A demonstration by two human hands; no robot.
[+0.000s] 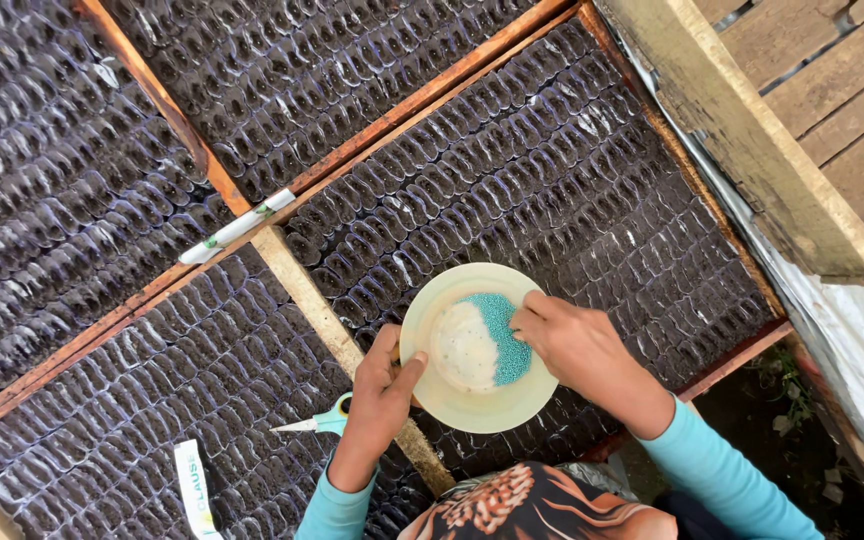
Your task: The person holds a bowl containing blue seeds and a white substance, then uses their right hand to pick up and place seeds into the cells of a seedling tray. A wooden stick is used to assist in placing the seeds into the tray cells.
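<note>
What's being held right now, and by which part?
The left hand grips the pale yellow round plastic bowl by its left rim, thumb over the edge. The right hand pinches at small teal seeds inside.

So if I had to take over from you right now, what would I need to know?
Left hand: holds the pale round bowl by its rim, thumb over the edge, above the beds.
Right hand: fingertips dip into the turquoise pellets in the bowl; whether any are pinched cannot be told.
Things: bowl holds pellets on one side, white grains on the other. Scissors lie on the soil cells beside the left hand.
Done: cells filled with dark soil.
Left: no pellets visible in the cells yet.
</note>
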